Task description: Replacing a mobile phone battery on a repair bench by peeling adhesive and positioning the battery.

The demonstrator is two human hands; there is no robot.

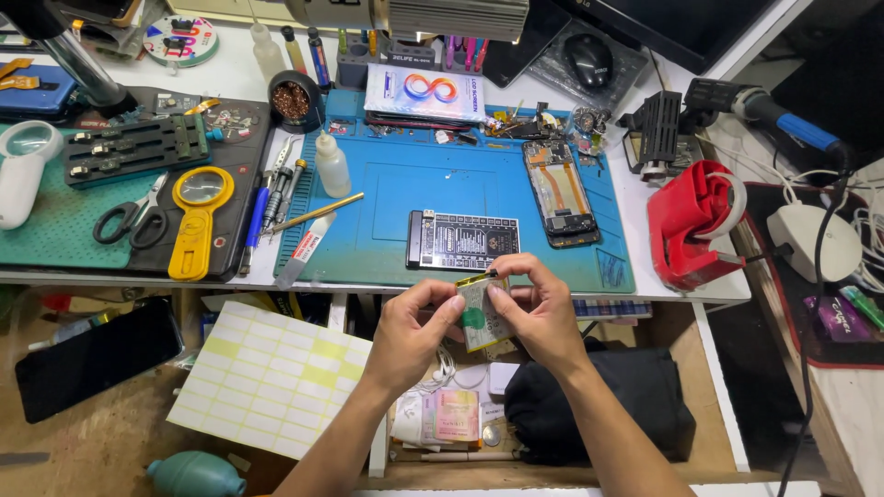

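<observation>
Battery pinched between both hands, held in air just past desk edge, over open drawer. Left hand clamps left side, right hand grips top and right edge. Risks: flexing or puncturing soft cell; slipping into drawer clutter; snagging yellow tab.

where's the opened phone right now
In the head view, the opened phone lies on the right part of the blue work mat, just right of the black test board and left of the red tape dispenser.
</observation>
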